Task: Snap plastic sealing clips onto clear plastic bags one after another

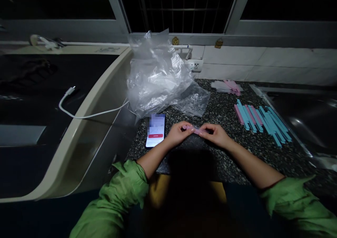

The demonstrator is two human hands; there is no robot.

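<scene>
Between my two hands is a narrow pink strip, held level low over the speckled counter. My left hand pinches one end with thumb and fingers. At the other end, my right hand grips it in the same way. A clear, shiny film seems to lie against the strip, though its outline is hard to make out. Left of my left hand lies a phone with its screen lit. Several blue and pink flat strips lie loosely together to the right of my right hand.
Crumpled clear plastic bags pile up behind my hands. A small stack of clear sleeves and pink strips rests near the tiled wall. The sink borders the right, a washing machine the left, with a white cable across it.
</scene>
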